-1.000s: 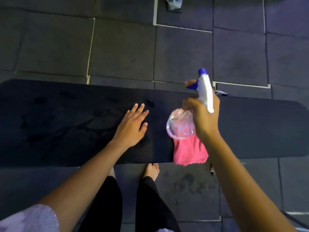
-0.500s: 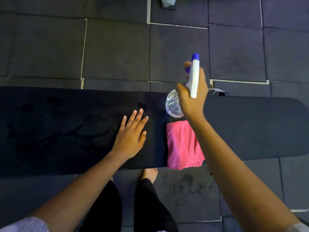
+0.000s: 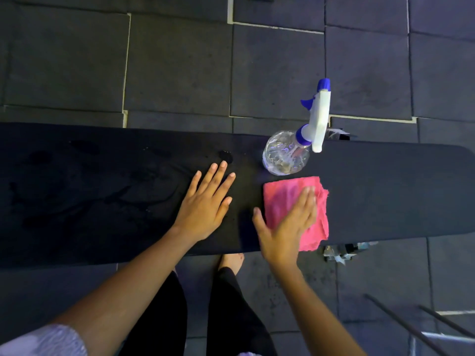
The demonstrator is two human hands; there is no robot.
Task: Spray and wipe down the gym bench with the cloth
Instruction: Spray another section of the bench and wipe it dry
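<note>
A long black gym bench (image 3: 385,191) runs across the view, with wet streaks and droplets on its left half. A clear spray bottle (image 3: 288,155) with a white and blue trigger head stands on the bench near its far edge. Just in front of it lies a folded pink cloth (image 3: 285,199). My right hand (image 3: 288,224) lies flat on the cloth with straight fingers. My left hand (image 3: 205,204) rests flat on the bench to the left of the cloth, fingers spread.
Dark floor tiles (image 3: 180,60) with pale joints surround the bench. My legs and a bare foot (image 3: 231,260) stand at the bench's near edge. Thin dark bars (image 3: 411,327) cross the lower right corner. Bench frame parts (image 3: 341,253) show under the right side.
My right hand set the spray bottle down on the bench, let go of it and moved onto the pink cloth. My left hand stayed flat on the bench.
</note>
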